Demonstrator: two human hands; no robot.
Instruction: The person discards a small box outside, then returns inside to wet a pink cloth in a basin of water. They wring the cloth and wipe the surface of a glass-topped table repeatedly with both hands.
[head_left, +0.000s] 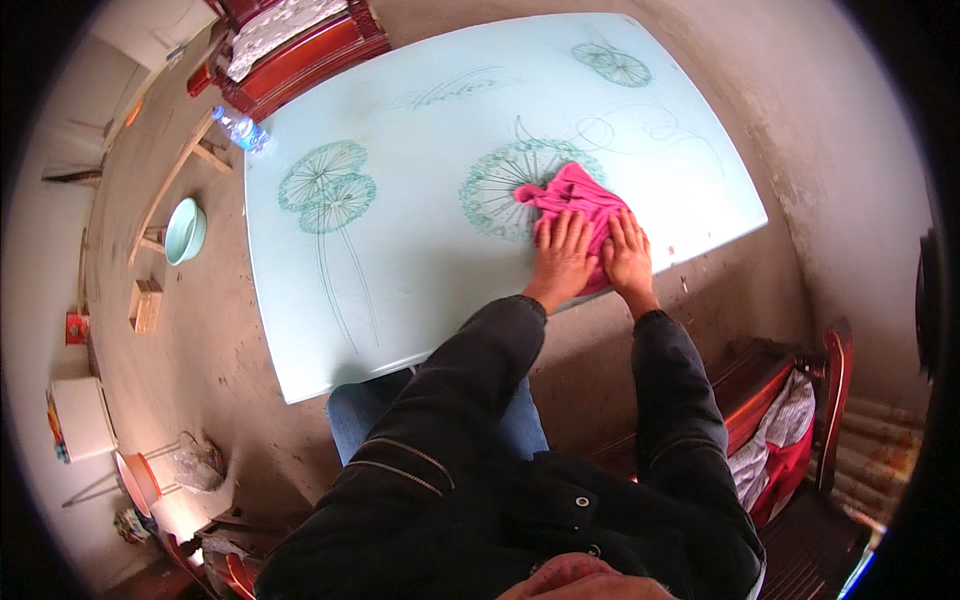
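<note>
A crumpled pink cloth (574, 196) lies on a pale blue-green tabletop (420, 247) printed with green dandelion patterns. Near the table's front edge, my left hand (561, 251) presses the cloth down with its fingers spread over the left part. Beside it, my right hand (628, 255) holds down the cloth's right side, fingers pointing away from me. The cloth partly covers the large printed dandelion (495, 187). Some of the cloth is hidden beneath my palms, and its near end reaches the table edge.
A plastic water bottle (241, 130) stands at the tabletop's left edge. Wooden seats are at the far left (300, 56) and near right (750, 382). On the floor at left are a green basin (186, 232) and a small box (146, 306). A wall (817, 127) rises at right.
</note>
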